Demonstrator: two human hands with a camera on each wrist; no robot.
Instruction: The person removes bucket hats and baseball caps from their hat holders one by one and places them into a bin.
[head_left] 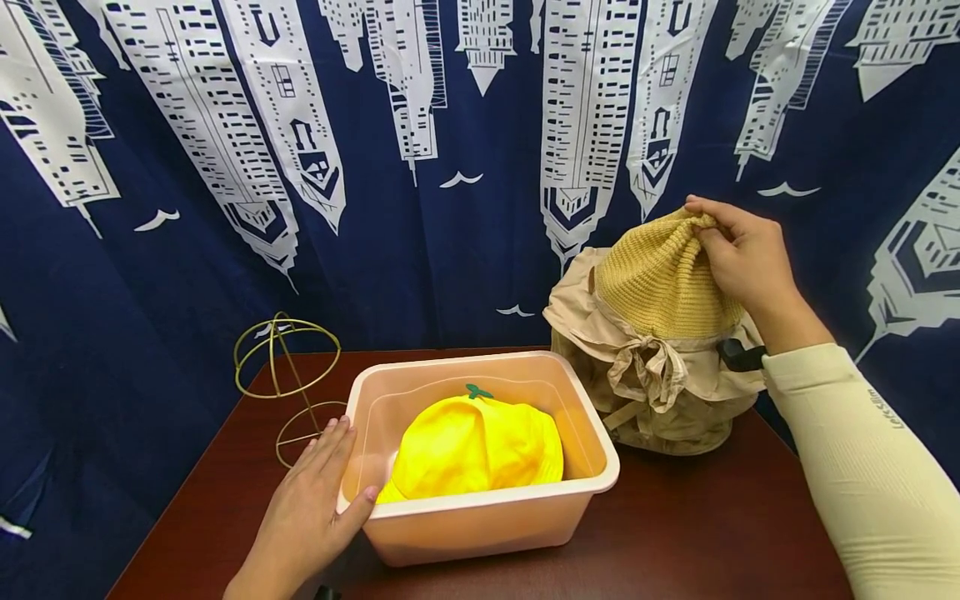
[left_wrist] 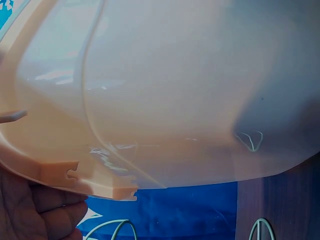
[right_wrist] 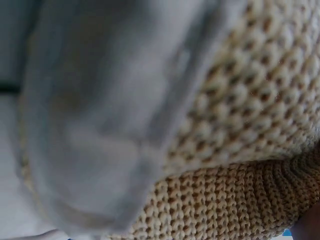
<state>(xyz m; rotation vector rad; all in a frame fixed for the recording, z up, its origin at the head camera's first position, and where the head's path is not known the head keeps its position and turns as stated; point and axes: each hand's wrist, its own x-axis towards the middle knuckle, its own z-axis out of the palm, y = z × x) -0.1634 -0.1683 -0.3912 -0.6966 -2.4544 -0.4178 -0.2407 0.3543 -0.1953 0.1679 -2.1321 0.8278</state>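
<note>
Hat (head_left: 656,287), knit-crowned, is pinched at its top by the right grip (head_left: 746,254). The left grip (head_left: 311,492), fingers outstretched, touches the pink basin (head_left: 480,531).

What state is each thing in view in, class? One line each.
Peach bin: upright, open
Yellow hat: lying inside the bin
Wire stand: upright, bare
Knit fabric: bunched at its top
Beige ribbon: tied in a bow
Left hand: touching the bin
Right hand: pinching the knit fabric
Curtain: hanging

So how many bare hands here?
2. The left hand touches the left rim of the peach rectangular plastic bin; the right hand pinches the top of the mustard knitted hat.
</note>
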